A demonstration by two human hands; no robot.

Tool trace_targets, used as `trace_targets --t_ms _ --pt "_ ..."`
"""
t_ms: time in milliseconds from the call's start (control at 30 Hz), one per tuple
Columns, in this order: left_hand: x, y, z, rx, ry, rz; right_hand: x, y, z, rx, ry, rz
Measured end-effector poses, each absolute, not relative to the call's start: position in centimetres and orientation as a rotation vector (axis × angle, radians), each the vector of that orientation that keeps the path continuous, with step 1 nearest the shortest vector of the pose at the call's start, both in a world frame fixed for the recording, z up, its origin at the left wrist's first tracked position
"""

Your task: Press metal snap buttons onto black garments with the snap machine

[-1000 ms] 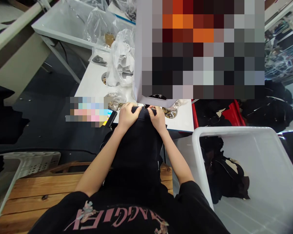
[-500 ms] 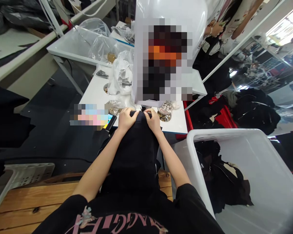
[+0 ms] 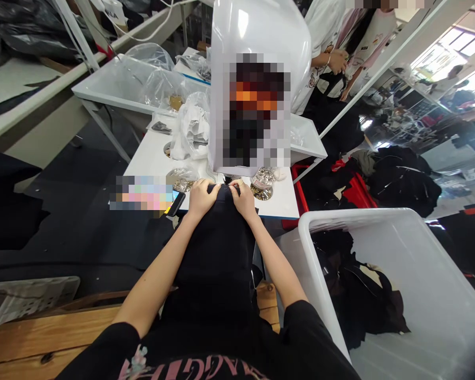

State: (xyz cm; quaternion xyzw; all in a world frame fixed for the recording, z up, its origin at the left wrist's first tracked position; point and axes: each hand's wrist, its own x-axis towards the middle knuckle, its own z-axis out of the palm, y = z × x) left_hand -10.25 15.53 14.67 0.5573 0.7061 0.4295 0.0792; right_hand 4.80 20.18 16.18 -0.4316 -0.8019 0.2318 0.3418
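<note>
A black garment (image 3: pixel 217 253) stretches from my lap up to the front of a white machine (image 3: pixel 261 31). My left hand (image 3: pixel 201 199) pinches the garment's far edge on the left side. On the right, my right hand (image 3: pixel 243 199) grips the same edge, thumb on top. Between the thumbs a small round spot, perhaps a button, shows on the cloth. The machine's tool end sits just beyond my fingertips, mostly hidden by its housing. Shiny metal buttons (image 3: pixel 262 193) lie in a round recess right of my right hand.
A white table (image 3: pixel 150 158) carries plastic bags and more metal pieces (image 3: pixel 182 184) at left. A phone (image 3: pixel 176 203) rests by its left edge. At right stands a large white bin (image 3: pixel 380 215) with dark cloth inside. Another person's hand (image 3: pixel 338 60) is beyond the machine.
The camera view has shifted a little, and the garment's edge now appears slightly farther from the machine housing. Both hands keep their hold on the edge.
</note>
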Motion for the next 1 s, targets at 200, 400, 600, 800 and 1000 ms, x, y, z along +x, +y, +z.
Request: trace_targets --t_ms 200,400,600,800,1000 --pt "-10.2 15.6 14.5 1.657 2.122 1.282 4.8 20.2 16.1 -1.126 -2.081 0.6" --pt "-10.2 15.5 14.5 1.651 2.118 1.302 4.8 20.1 16.1 -1.138 -2.081 0.587" --pt "-10.1 15.2 14.7 1.657 2.085 1.341 4.8 20.0 16.3 -1.136 -2.095 0.576" --pt "-10.1 14.5 15.2 1.753 2.008 1.304 4.7 19.8 16.4 -1.118 -2.104 0.555" --pt "-10.2 14.2 15.6 1.767 1.975 1.254 4.8 19.8 16.3 -1.113 -2.106 0.547"
